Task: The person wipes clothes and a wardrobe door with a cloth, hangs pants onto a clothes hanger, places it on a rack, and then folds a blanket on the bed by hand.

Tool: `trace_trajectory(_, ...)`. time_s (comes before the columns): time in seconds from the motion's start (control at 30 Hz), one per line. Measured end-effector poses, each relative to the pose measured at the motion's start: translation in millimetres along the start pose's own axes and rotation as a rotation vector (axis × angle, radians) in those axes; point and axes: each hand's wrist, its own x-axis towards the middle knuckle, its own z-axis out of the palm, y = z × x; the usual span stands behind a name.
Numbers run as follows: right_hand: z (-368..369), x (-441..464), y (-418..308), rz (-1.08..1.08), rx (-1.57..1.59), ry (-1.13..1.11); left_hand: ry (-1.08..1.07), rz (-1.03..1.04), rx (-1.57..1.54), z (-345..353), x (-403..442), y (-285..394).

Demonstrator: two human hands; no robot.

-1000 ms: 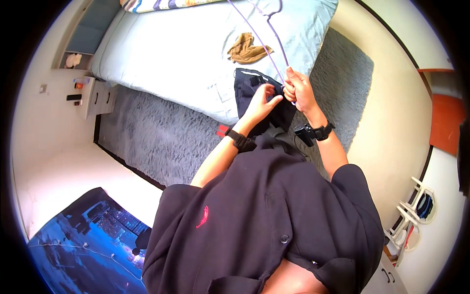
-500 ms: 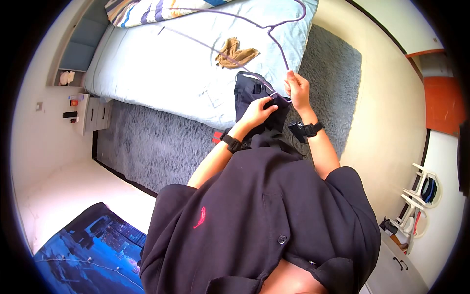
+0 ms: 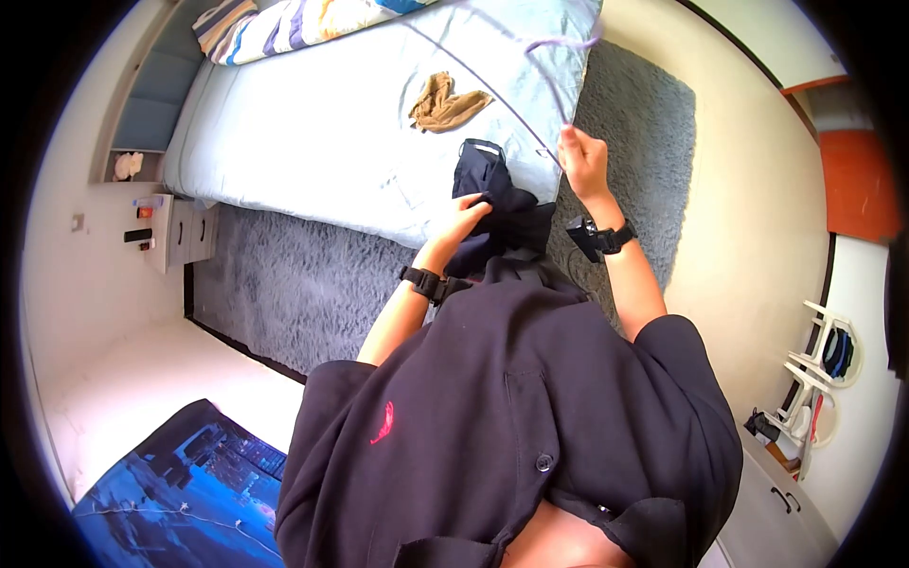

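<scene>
Grips a thin purple hanger (image 3: 563, 41) in the right hand (image 3: 584, 161), with fingers curled closed around one end and thumb pressed along it, just beyond the near corner of the bed (image 3: 312, 142). Holds it tilted over the bed, with hook and frame partly blurred. Pinches a bunched dark garment (image 3: 481, 175) between thumb and fingers of the left hand (image 3: 464, 216), at the bed's near edge. Leaves the upper part of the garment lying on the bed and lets the rest drape over that edge, close to the black shirt (image 3: 436, 379); cannot tell exactly where to place its lower end. Shows hanger and garment apart, with a small gap between, and with no fabric on the hanger. Shows the garment neither spread flat nor folded, so looks like an early or between-steps stage at most; cannot judge more from this view. Wears a dark strap (image 3: 421, 282) on the left wrist and a black device (image 3: 589, 239) on the right. Includes, on the bed beyond the garment, a crumpled brown cloth (image 3: 445, 104), untouched, and at the bed's far side a striped quilt (image 3: 303, 26). Also takes in a shaggy grey rug (image 3: 303, 284) beside the bed and a small drawer unit (image 3: 191, 232) near its left end.
</scene>
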Motion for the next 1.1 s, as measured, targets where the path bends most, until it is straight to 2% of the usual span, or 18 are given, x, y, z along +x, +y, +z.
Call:
trace_trajectory(0.03, -2.8, -3.3, 2.7, -0.076, -0.194, -0.037, -0.004, 0.001, 0.002, -4.7, 0.4, -5.0)
trace_trajectory(0.1, -3.0, -18.2, 7.0, -0.022, -0.186, -0.049, 0.001, 0.025, -0.016, -17.6, 8.7, -20.8)
trace_trajectory(0.13, -1.4, -16.6, 12.4, 0.025, -0.179, -0.068, 0.025, 0.166, -0.010, -17.3, 11.3, -26.2)
trace_trajectory(0.2, 5.0, -20.7, 24.9, 0.090, 0.004, -0.101, 0.039, -0.054, -0.008, -15.9, 11.4, -16.5)
trace_trajectory(0.23, 9.4, -19.8, 25.4, 0.121, 0.050, -0.134, 0.047, -0.029, -0.138, -7.2, 2.9, -3.0)
trace_trajectory(0.27, 12.8, -20.0, 24.6, 0.105, 0.057, -0.160, 0.044, -0.041, -0.138, -8.2, 4.2, -8.6)
trace_trajectory(0.33, 18.7, -18.1, 28.7, 0.103, 0.059, -0.174, -0.178, 0.025, -0.272, -10.7, 13.8, -22.4)
trace_trajectory(0.4, 24.8, -18.5, 22.7, 0.114, 0.053, -0.166, -0.218, 0.011, -0.328, 4.7, 3.1, -4.7)
trace_trajectory(0.47, 27.4, -19.1, 22.5, 0.084, 0.128, -0.166, -0.080, 0.094, -0.210, 14.9, -4.6, 7.6)
trace_trajectory(0.53, 26.6, -21.5, 24.2, 0.077, 0.166, -0.169, -0.127, 0.094, -0.193, 9.2, 12.3, -7.1)
trace_trajectory(0.6, 24.8, -23.0, 19.4, 0.084, 0.227, -0.150, -0.050, 0.110, -0.126, -0.9, 12.4, -5.9)
trace_trajectory(0.67, 21.8, -25.0, 17.4, 0.105, 0.224, -0.168, 0.081, 0.037, -0.237, -4.3, 22.3, -19.6)
trace_trajectory(0.73, 21.7, -27.0, 17.2, 0.033, 0.041, -0.203, 0.055, -0.141, -0.490, -11.8, 29.8, -30.5)
trace_trajectory(0.77, 22.5, -29.0, 18.1, 0.040, 0.042, -0.194, 0.051, -0.150, -0.485, -9.4, 27.2, -26.2)
trace_trajectory(0.83, 24.9, -33.3, 19.4, 0.058, 0.062, -0.208, 0.076, -0.249, -0.762, -1.8, 21.5, -16.4)
trace_trajectory(0.97, 30.1, -36.9, 18.1, 0.127, 0.155, -0.180, 0.027, -0.347, -0.799, -3.1, 29.8, -28.6)
trace_trajectory(1.07, 36.7, -36.4, 9.8, 0.098, 0.125, -0.155, 0.047, -0.327, -0.856, 7.4, 26.5, -23.9)
trace_trajectory(1.1, 39.4, -37.0, 6.9, 0.078, 0.098, -0.165, -0.021, -0.360, -0.931, 8.7, 25.1, -23.8)
